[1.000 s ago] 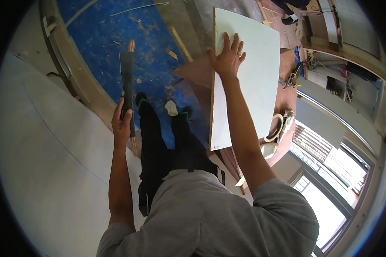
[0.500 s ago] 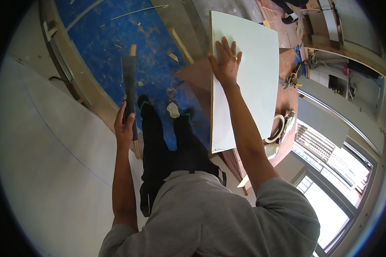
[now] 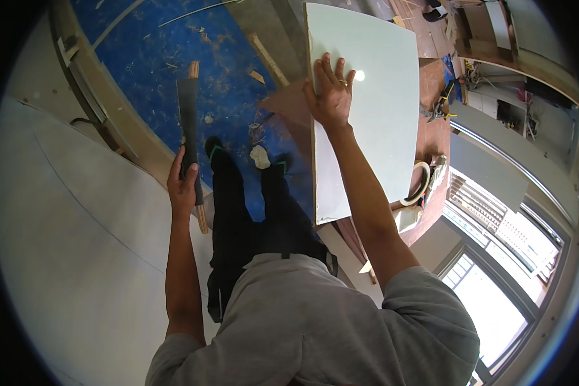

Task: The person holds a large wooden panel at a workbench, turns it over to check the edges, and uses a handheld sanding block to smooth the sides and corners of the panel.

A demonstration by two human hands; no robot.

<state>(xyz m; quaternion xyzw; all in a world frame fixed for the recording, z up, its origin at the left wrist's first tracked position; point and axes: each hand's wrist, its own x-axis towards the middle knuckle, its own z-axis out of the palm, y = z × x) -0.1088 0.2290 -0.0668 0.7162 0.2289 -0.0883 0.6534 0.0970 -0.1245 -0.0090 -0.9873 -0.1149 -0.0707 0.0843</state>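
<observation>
My left hand (image 3: 183,183) is closed around a long wooden stick (image 3: 201,215) that has a dark grey sheet (image 3: 188,106), sandpaper by its look, wrapped along it. The bare wood shows at both ends. My right hand (image 3: 333,96) lies palm down, fingers outstretched, on a pale greenish-white board (image 3: 379,116). Its thumb side is at the board's left edge, and a small bright spot shows on the surface beside the fingers. The board rests over a reddish-brown worktop (image 3: 434,138) on my right.
A roll of tape (image 3: 420,183) and a pair of yellow-handled pliers or cutters (image 3: 442,106) lie right of the board. Blue floor sheeting (image 3: 154,71) with scraps and a crumpled white lump (image 3: 260,157) is around my feet. A large white panel (image 3: 77,225) with a curved line fills the left.
The right hand has shifted slightly left on the board, its fingers closer together, and a bright spot now shows beside it. The left hand keeps its hold on the stick; the view has shifted slightly.
</observation>
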